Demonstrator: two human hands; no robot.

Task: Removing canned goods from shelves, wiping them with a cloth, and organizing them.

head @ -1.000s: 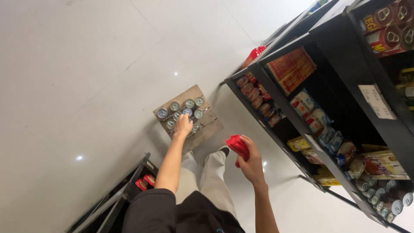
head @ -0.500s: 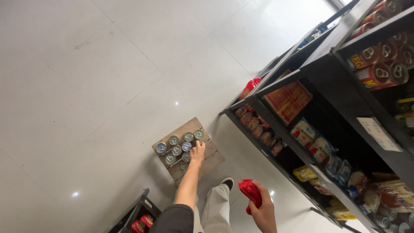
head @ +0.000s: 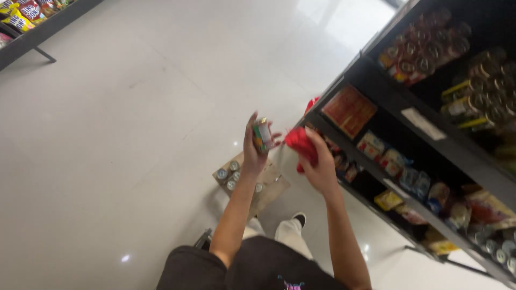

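The left hand [head: 253, 146] is raised in front of the person, fingers curled tight around a small can [head: 263, 135] with a green and orange label, gripping it by its side with the silver top pointing up and away. Thumb and fingertips wrap the can, so the hand is closed on it, not spread. Just beside it, the right hand [head: 321, 164] is clenched on a crumpled red cloth [head: 300, 145], the fabric bunched in the palm and spilling out toward the can. The 2 hands sit near each other at about the same height, and the cloth's edge comes close to the can; whether they touch cannot be told from the blur.

Below the left forearm, a cardboard box [head: 271, 185] lies on the pale tiled floor [head: 129, 123], with several silver-topped cans [head: 228, 174] standing upright in it. The person's light trousers and 1 dark shoe [head: 299, 219] show beside the box.

To the right stands a black shelf unit [head: 387, 94]: rows of cans on the upper level, a flat orange packet below, and small pouches and packets on the lower shelves. At the top left corner, another low rack [head: 32, 32] carries bright snack packets.
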